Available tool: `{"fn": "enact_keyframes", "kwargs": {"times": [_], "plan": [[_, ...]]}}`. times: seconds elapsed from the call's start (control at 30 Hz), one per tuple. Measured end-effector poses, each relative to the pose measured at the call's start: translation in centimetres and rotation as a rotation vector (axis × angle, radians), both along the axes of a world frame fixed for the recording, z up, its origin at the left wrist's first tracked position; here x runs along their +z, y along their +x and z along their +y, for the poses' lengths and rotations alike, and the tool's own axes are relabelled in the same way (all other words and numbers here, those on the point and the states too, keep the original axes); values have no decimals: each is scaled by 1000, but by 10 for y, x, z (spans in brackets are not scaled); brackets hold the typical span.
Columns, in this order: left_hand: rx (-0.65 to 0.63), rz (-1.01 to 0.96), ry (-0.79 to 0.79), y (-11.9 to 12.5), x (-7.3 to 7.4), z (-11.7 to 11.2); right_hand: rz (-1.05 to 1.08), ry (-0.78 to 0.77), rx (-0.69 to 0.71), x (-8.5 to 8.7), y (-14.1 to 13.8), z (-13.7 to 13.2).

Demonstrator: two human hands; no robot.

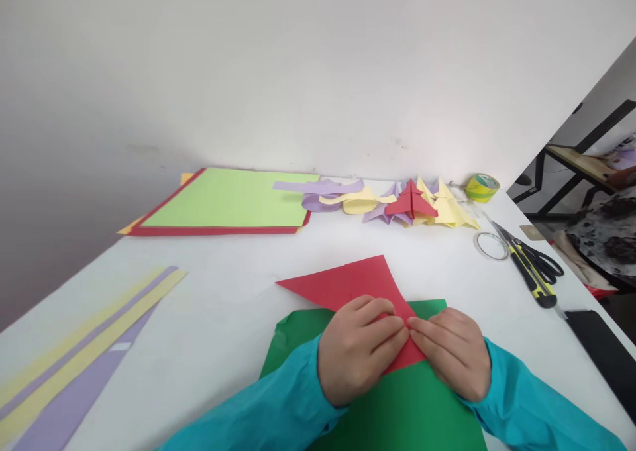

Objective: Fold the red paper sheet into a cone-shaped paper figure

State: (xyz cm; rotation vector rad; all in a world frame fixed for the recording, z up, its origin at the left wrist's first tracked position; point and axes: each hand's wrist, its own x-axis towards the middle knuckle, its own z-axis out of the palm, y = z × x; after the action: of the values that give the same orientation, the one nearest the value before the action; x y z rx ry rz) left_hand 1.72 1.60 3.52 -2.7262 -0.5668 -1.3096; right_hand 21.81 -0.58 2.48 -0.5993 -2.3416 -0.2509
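Observation:
A red sheet of paper, folded to a point at its left end, lies over a dark green sheet. My left hand rests on the red paper with its fingers curled and closed at the paper's right part. From the right, my right hand pinches the red paper's right edge, its fingertips close to those of my left hand. Both hands hide part of the red paper, so the exact fold beneath the fingers cannot be made out.
Light green sheets lie at the back left. Folded paper figures, a red one among them, stand by the wall. Tape, a clear roll, scissors and a yellow-black cutter lie right. Paper strips lie left.

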Motion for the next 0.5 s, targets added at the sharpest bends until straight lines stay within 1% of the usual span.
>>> {"fn": "enact_keyframes", "kwargs": {"times": [0.13, 0.27, 0.3, 0.37, 0.47, 0.5], "plan": [[8, -14, 66, -3, -2, 3, -31, -30, 1, 1, 6, -4], [71, -1, 141, -10, -5, 11, 24, -58, 12, 3, 17, 2], [98, 2, 160, -12, -7, 13, 26, -56, 36, 4, 20, 4], [171, 23, 198, -18, -10, 19, 81, -52, 18, 5, 26, 10], [312, 101, 246, -28, -16, 30, 162, -57, -46, 7, 33, 19], [332, 117, 268, -33, -17, 35, 215, -66, -77, 6, 35, 22]]}}
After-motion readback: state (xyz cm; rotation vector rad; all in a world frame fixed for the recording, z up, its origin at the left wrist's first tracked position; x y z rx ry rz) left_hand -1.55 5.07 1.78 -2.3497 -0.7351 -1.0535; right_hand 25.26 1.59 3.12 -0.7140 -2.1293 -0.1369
